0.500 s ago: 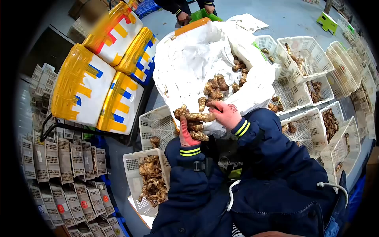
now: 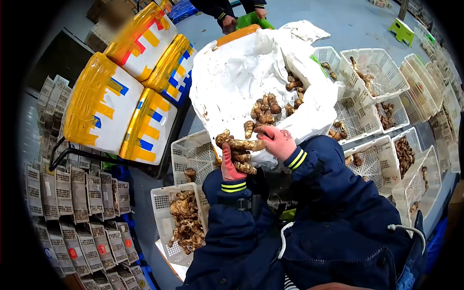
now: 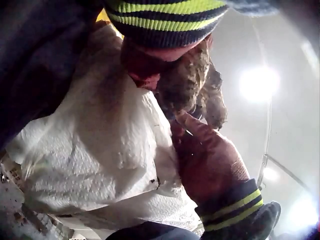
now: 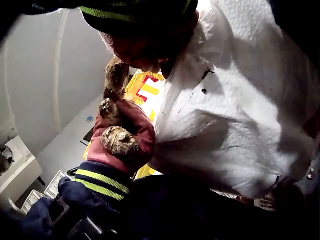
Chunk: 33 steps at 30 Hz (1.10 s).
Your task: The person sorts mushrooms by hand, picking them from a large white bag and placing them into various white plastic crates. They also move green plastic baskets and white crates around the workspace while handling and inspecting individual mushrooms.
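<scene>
My left hand (image 2: 228,163), gloved in pink, holds several brown mushrooms over the near edge of the white-lined container. A long pale-stemmed mushroom (image 2: 244,144) lies across the top of this handful. Shorter ones (image 2: 245,167) sit below it, and the right wrist view shows their blunt ends (image 4: 120,141) against the palm. My right hand (image 2: 281,143), also gloved, pinches the right end of the long mushroom. By its thumb in the left wrist view is a thin shiny edge; I cannot tell what it is. More mushrooms (image 2: 265,110) lie in a cluster on the white liner (image 2: 227,72).
White perforated baskets with mushrooms stand at right (image 2: 377,157) and lower left (image 2: 159,208). Taped foam boxes (image 2: 113,104) are stacked on a black-framed cart at left. Beyond the liner, another person's hands (image 2: 229,21) are at a green container (image 2: 252,20).
The head view has shifted very slightly. Both hands keep nearly the same pose around the long mushroom.
</scene>
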Tool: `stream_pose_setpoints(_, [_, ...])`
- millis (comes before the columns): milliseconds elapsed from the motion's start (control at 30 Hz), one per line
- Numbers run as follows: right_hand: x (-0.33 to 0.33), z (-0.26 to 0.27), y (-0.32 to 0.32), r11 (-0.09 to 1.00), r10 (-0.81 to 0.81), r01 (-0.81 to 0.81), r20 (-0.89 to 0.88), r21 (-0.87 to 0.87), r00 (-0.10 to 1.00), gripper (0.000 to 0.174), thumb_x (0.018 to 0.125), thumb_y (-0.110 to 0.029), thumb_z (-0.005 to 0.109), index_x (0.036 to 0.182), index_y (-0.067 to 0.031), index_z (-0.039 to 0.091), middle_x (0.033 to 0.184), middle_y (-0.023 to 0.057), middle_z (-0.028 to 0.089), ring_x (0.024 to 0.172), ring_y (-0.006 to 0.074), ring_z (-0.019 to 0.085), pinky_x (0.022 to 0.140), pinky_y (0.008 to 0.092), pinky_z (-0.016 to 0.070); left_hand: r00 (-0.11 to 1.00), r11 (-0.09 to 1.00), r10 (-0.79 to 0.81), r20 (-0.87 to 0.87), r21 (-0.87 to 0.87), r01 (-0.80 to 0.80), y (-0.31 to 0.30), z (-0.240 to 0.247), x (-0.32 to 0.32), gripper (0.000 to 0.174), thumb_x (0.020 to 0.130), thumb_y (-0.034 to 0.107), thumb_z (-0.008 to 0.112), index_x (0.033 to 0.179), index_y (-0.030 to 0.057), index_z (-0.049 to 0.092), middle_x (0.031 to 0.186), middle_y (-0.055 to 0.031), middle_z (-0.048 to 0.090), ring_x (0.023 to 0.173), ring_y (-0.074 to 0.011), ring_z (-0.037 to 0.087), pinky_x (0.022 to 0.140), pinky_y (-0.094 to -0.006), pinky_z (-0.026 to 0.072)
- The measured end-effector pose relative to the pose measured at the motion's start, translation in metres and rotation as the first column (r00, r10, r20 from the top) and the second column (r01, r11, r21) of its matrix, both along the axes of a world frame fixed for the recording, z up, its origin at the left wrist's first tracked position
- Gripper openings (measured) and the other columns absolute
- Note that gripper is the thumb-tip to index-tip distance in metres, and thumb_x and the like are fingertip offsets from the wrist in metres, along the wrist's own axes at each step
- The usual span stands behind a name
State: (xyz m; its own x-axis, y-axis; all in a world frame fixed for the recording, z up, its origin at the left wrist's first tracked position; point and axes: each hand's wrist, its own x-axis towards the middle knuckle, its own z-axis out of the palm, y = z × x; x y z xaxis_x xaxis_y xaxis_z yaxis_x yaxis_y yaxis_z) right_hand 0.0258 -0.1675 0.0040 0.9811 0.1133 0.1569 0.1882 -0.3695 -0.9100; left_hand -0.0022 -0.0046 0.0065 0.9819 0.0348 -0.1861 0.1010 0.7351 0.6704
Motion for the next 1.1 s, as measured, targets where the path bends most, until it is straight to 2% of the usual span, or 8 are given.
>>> stream_pose_setpoints(67, [0.001,0.001,-0.001,0.999,0.013,-0.013,0.003,-0.034,1.000,0.026,0.080,-0.015,0.052,0.104,-0.0069,0.057,0.089,0.0116,0.060,0.080,0.0205,0.059,0.071,0.0272,0.0450,0.999,0.999,-0.041,0.018,-0.001,0.041,0.007,-0.010,0.003,0.048,0.081,0.042,0.056,0.116,0.0105,0.046,0.105,-0.0055,0.053,0.092,-0.0208,0.055,0.077,-0.0373,0.0478])
stream_pose_setpoints(133, [-0.001,0.001,-0.001,0.997,0.010,-0.010,0.001,-0.071,1.000,0.025,0.081,-0.015,0.051,0.104,-0.0069,0.056,0.090,0.0113,0.060,0.081,0.0205,0.059,0.072,0.0271,0.0449,0.998,0.997,-0.063,0.009,-0.051,0.064,0.006,-0.008,0.003,0.047,0.082,0.040,0.056,0.117,0.0107,0.046,0.105,-0.0052,0.054,0.092,-0.0210,0.055,0.076,-0.0377,0.0481])
stream_pose_setpoints(200, [0.000,-0.001,0.001,1.000,-0.008,0.009,0.029,-0.015,1.000,0.027,0.079,-0.024,0.055,0.101,-0.0092,0.057,0.085,0.0113,0.058,0.075,0.0266,0.057,0.064,0.0336,0.0444,1.000,0.997,-0.029,0.011,-0.075,0.030,0.002,-0.005,0.003,0.046,0.082,0.040,0.056,0.116,0.0107,0.046,0.107,-0.0052,0.053,0.093,-0.0218,0.055,0.076,-0.0390,0.0481])
stream_pose_setpoints(233, [0.000,-0.001,0.001,1.000,-0.014,0.014,0.015,-0.016,1.000,0.026,0.079,-0.023,0.055,0.101,-0.0099,0.057,0.086,0.0106,0.058,0.075,0.0260,0.057,0.064,0.0330,0.0444,0.999,0.996,-0.033,0.005,-0.083,0.033,0.002,-0.005,0.003,0.046,0.082,0.040,0.056,0.116,0.0107,0.047,0.108,-0.0053,0.053,0.094,-0.0219,0.055,0.077,-0.0394,0.0480])
stream_pose_setpoints(500, [0.003,-0.012,0.003,0.998,0.017,-0.021,0.067,0.066,0.998,0.026,0.080,-0.023,0.053,0.102,-0.0102,0.057,0.090,0.0116,0.058,0.078,0.0273,0.057,0.068,0.0338,0.0446,0.998,0.992,-0.058,0.017,-0.113,0.060,0.004,-0.007,0.003,0.043,0.082,0.038,0.056,0.115,0.0109,0.048,0.109,-0.0050,0.053,0.095,-0.0212,0.054,0.078,-0.0380,0.0475])
stream_pose_setpoints(567, [0.000,-0.003,0.001,1.000,0.008,-0.007,0.047,-0.017,0.999,0.026,0.080,-0.022,0.053,0.102,-0.0103,0.057,0.091,0.0119,0.058,0.079,0.0278,0.057,0.068,0.0342,0.0447,0.998,0.992,-0.055,0.017,-0.111,0.056,0.005,-0.011,0.004,0.043,0.082,0.038,0.056,0.115,0.0108,0.048,0.109,-0.0049,0.053,0.095,-0.0210,0.054,0.078,-0.0379,0.0475])
stream_pose_setpoints(1000, [-0.001,-0.001,0.001,0.999,0.002,-0.001,0.048,-0.036,0.999,0.025,0.080,-0.022,0.053,0.101,-0.0105,0.058,0.091,0.0120,0.058,0.079,0.0278,0.057,0.068,0.0340,0.0451,0.999,0.993,-0.049,0.015,-0.111,0.050,0.003,-0.008,0.002,0.043,0.083,0.038,0.055,0.115,0.0108,0.047,0.107,-0.0055,0.053,0.095,-0.0214,0.054,0.078,-0.0387,0.0472])
stream_pose_setpoints(1100, [0.001,-0.007,0.003,0.999,-0.007,0.013,0.107,-0.048,0.994,0.025,0.080,-0.022,0.053,0.102,-0.0105,0.058,0.091,0.0117,0.058,0.079,0.0272,0.057,0.068,0.0337,0.0451,0.999,0.993,-0.025,0.027,-0.111,0.028,0.002,-0.008,0.002,0.043,0.083,0.038,0.055,0.115,0.0109,0.047,0.107,-0.0058,0.053,0.095,-0.0217,0.054,0.078,-0.0386,0.0474])
